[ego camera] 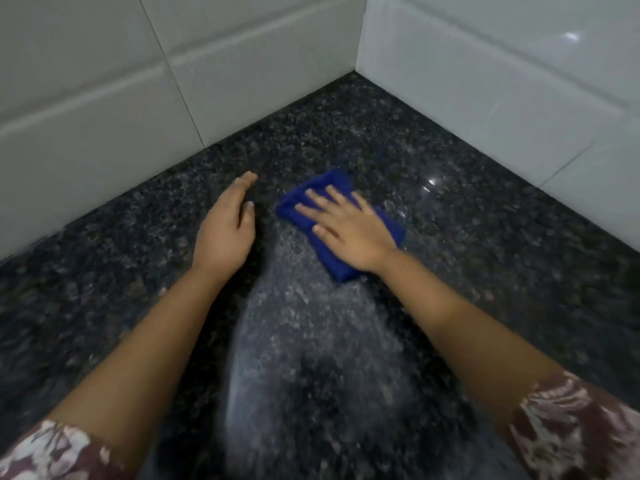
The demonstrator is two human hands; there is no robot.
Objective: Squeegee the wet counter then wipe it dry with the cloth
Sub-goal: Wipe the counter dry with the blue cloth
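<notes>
Nearest the camera are two patterned sleeves (pixel 52 448) at the bottom corners, with bare forearms reaching out over the dark speckled table (pixel 485 271). Between the forearms runs a pale, dull band (pixel 304 334) on the stone, leading up to the folded blue cloth (pixel 332 261); it may be a film of moisture or a reflection (the blur makes it hard to say which). The right hand (pixel 349 230) lies flat on the cloth with its fingers spread, pressing it against the table well short of the tiled corner. The left hand (pixel 227 226) holds nothing; it is loosely open, fingers together and slightly curled, and whether it touches the stone cannot be told. No squeegee is in sight, so the squeegee pass looks finished and the drying stage is in hand. How much is left is a judgement: the pale band, the stone toward the white tiled walls (pixel 104 81) and the table at either side probably want wiping, though no beads or pools of water show clearly.
</notes>
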